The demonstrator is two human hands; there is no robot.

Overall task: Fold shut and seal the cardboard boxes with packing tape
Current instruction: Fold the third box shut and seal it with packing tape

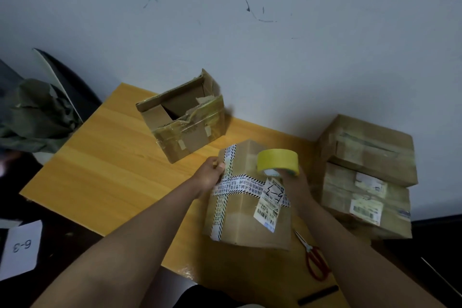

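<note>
A closed cardboard box (246,220) with printed white tape and a shipping label stands on the yellow table near me. My left hand (208,174) grips its top left edge. My right hand (293,181) holds a yellow roll of packing tape (277,160) above the box's top right corner. Farther back stands a second box (183,117) with its top flaps open and torn.
Two taped boxes (367,175) are stacked at the table's right end. Red-handled scissors (315,259) and a black marker (318,295) lie near the front edge. The yellow table (100,175) meets a white wall. A paper marked 6-3 (21,247) lies at left.
</note>
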